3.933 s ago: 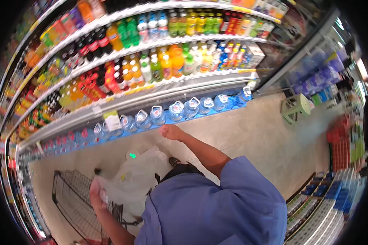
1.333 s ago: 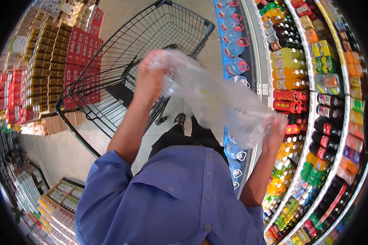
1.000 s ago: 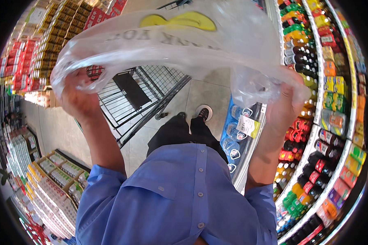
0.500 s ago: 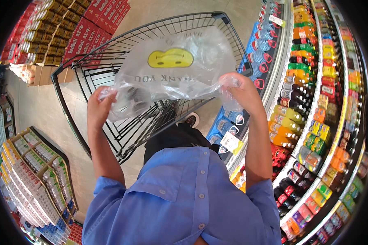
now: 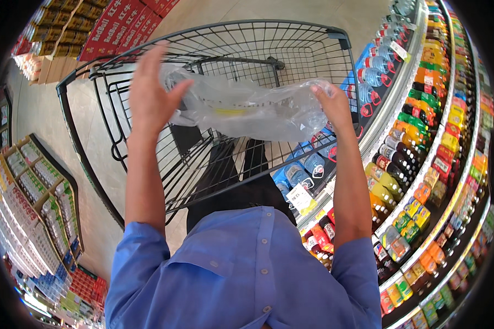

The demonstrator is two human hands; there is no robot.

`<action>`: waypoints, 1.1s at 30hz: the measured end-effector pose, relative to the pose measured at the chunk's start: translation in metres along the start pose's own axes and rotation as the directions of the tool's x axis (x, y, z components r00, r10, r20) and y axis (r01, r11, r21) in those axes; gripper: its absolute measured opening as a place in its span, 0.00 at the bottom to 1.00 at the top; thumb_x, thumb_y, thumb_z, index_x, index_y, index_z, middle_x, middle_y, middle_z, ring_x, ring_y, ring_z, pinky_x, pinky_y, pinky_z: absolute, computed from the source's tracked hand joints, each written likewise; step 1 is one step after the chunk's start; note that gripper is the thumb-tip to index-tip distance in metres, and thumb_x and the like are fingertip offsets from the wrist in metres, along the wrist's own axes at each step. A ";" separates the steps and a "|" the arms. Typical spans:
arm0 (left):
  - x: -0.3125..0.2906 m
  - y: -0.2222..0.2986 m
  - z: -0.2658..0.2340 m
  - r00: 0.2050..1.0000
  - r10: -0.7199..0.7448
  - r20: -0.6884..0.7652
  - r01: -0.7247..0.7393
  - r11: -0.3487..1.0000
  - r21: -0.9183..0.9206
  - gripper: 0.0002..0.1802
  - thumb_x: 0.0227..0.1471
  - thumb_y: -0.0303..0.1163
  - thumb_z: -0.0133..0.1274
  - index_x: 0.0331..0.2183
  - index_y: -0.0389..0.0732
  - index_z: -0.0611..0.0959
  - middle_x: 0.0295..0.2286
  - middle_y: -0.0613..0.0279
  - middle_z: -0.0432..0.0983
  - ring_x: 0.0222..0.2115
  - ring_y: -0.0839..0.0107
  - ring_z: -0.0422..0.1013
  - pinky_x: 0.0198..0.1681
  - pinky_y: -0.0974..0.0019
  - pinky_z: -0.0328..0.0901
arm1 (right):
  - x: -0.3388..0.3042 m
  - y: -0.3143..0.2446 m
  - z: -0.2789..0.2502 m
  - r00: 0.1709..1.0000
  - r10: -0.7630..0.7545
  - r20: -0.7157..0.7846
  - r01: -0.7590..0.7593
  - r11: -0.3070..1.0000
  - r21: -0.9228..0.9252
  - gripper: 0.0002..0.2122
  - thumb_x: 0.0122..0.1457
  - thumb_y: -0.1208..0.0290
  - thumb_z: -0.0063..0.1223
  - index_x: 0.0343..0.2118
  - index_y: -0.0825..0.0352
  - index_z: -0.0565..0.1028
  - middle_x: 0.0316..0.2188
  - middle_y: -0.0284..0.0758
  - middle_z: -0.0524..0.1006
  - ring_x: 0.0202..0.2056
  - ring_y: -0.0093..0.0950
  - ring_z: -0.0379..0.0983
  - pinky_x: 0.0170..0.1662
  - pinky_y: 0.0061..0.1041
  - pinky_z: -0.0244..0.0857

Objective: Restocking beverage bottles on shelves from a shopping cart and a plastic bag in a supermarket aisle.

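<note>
A clear plastic bag (image 5: 241, 118) with a yellow patch and dark print stretches crumpled between my hands, over the wire shopping cart (image 5: 343, 36). My right hand (image 5: 335, 104) pinches the bag's right end. At its left end my left hand (image 5: 150, 96) is raised with fingers stretched and thumb apart, slightly blurred. The bag's left edge lies beside that thumb; whether they touch is hard to see. Part of the cart basket is hidden behind the bag.
Shelves of bottled drinks (image 5: 406, 137) curve along my right, with large water bottles (image 5: 297, 174) low beside the cart. Red drink cartons (image 5: 115, 27) are stacked at the far left. A display of small packs (image 5: 33, 203) stands at the near left.
My left hand has let go of the bag, opened and moved up. The bag has folded narrower, its yellow print mostly hidden. More of the cart's inside shows.
</note>
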State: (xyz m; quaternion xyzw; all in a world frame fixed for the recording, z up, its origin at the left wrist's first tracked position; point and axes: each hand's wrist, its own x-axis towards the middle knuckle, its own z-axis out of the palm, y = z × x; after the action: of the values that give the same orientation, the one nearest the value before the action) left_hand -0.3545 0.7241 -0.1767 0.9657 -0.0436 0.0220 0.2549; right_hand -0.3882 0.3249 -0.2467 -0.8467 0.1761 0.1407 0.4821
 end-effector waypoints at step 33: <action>0.028 0.025 0.268 0.760 0.050 0.648 0.037 0.992 -0.121 0.55 0.44 0.37 0.63 0.65 0.55 0.47 0.63 0.44 0.47 0.60 0.48 0.56 0.58 0.54 0.60 | 0.023 -0.018 0.024 0.691 -0.723 0.002 0.579 0.551 -0.601 0.26 0.48 0.64 0.65 0.50 0.66 0.71 0.47 0.42 0.72 0.50 0.42 0.67 0.52 0.38 0.63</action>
State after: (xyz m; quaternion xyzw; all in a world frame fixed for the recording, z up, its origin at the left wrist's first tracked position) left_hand -0.3235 0.5676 -0.3957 0.8952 -0.1339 -0.3157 0.2845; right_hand -0.3612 0.3506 -0.2538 -0.9620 -0.1440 -0.1104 0.2042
